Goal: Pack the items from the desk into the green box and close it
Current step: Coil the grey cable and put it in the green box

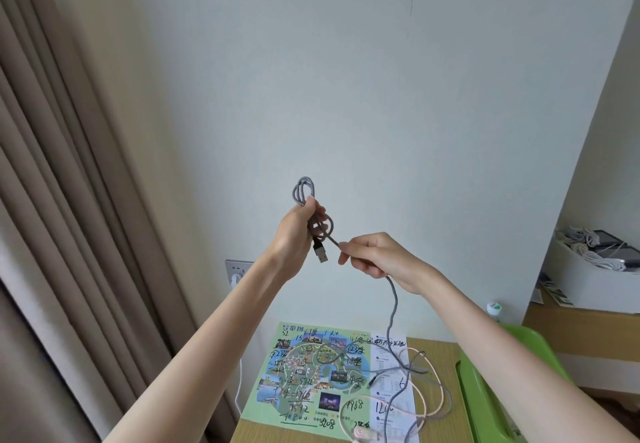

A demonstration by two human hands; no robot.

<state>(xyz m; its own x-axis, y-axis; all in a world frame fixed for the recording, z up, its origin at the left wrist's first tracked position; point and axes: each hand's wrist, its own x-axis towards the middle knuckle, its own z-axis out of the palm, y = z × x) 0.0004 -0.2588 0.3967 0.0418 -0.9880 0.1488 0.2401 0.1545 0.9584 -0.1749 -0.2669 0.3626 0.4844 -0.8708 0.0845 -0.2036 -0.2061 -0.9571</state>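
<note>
Both hands are raised in front of the wall with a grey braided cable [393,307]. My left hand [297,231] grips several coiled loops of it, with a loop sticking out above the fingers and the USB plug [321,252] hanging below. My right hand [372,255] pinches the same cable just right of the coil; its free length drops to the desk [436,345]. A pinkish-white cable [420,404] lies tangled with it on the desk. The green box [485,394] stands at the desk's right, partly behind my right forearm.
A colourful map sheet [311,373] with handwritten numbers covers the desk's left. A wall socket [237,271] sits behind my left forearm, curtains [69,200] hang left. A white box of cables [595,269] and a bottle cap [494,307] are at right.
</note>
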